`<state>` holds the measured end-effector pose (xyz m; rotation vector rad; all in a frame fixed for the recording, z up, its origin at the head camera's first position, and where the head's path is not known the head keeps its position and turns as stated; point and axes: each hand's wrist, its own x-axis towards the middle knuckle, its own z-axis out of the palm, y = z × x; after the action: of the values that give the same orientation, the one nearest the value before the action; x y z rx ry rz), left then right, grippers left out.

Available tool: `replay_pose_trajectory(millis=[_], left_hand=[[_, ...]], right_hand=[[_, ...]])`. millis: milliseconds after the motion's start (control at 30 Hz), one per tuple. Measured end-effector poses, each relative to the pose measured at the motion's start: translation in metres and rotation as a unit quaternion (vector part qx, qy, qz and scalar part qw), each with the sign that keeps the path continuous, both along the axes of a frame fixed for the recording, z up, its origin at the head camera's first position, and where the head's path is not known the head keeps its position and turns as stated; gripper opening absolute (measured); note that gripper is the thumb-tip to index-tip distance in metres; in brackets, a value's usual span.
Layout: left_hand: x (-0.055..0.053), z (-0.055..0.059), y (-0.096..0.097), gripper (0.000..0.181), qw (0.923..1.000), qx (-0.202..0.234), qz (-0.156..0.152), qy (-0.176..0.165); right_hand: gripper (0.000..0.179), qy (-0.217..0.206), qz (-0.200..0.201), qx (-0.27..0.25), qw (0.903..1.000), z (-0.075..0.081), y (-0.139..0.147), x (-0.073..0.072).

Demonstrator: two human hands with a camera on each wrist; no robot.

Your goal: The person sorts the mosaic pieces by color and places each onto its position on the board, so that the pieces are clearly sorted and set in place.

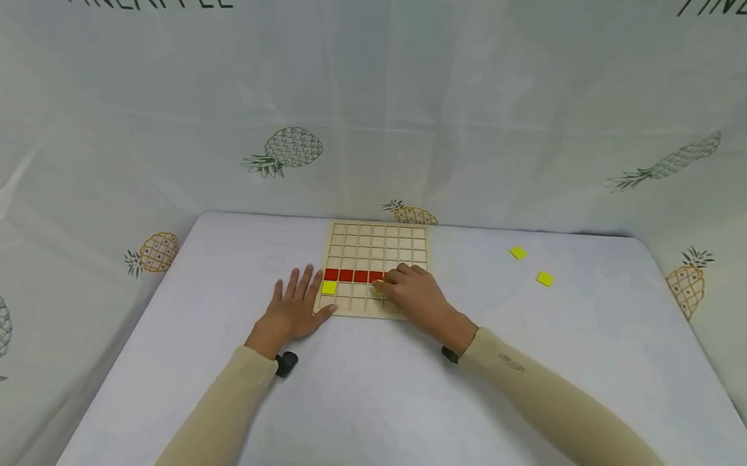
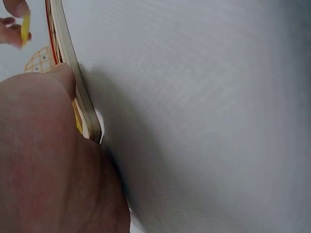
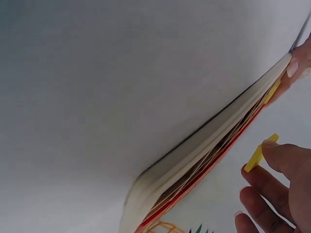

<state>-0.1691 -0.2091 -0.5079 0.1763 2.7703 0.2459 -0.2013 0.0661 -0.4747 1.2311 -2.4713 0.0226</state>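
A light wooden grid board (image 1: 379, 242) lies on the white table. Red square tiles (image 1: 345, 275) fill part of one row, and a yellow tile (image 1: 329, 287) sits in the leftmost cell of the row nearer me. My left hand (image 1: 294, 310) lies flat with fingers spread at the board's left edge, its thumb at the near left corner. Over the board, my right hand (image 1: 413, 295) pinches another yellow tile (image 3: 261, 153) between thumb and forefinger, raised above the cells. The hand hides the right part of the red row.
Two loose yellow tiles, one farther back (image 1: 518, 253) and one nearer (image 1: 545, 279), lie on the table right of the board. Behind the table (image 1: 356, 411) hangs a white cloth (image 1: 388, 77) printed with pineapples.
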Motion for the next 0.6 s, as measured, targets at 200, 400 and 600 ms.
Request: replay_pose_trajectory(millis=[200,400,600], left_hand=[[0.000,0.001,0.001,0.089,0.9999,-0.010,-0.004,-0.003],[0.002,0.005,0.002,0.089,1.0000,-0.005,-0.002,-0.004],[0.000,0.005,0.002,0.090,0.9999,-0.014,-0.001,-0.007]], right_hand=[[0.031,-0.022,-0.003,0.012,0.9997,0.002,-0.020,0.002],[0.030,-0.043,-0.005,0.018,0.9989,0.005,-0.037,0.001],[0.029,-0.063,-0.012,0.034,0.9974,0.006,-0.053,0.001]])
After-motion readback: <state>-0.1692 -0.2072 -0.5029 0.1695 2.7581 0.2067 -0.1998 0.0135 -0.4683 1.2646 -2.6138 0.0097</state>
